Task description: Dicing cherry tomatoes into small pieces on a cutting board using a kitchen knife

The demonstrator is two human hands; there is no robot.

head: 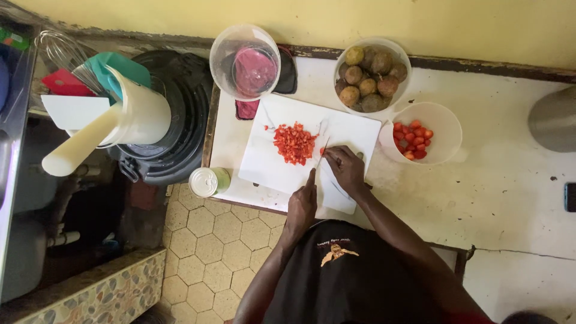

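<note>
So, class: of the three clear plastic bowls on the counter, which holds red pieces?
The bowl right of the cutting board; the other two hold brown-green fruit and pink liquid.

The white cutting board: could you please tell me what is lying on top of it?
On the white cutting board lies a pile of chopped red pieces. The right hand rests on the board, covering whatever it steadies; the left hand holds a knife.

left hand [302, 207] grips knife [321, 157] | right hand [344, 168] steadies tomato | chopped pile [294, 143] on cutting board [270, 162]
</note>
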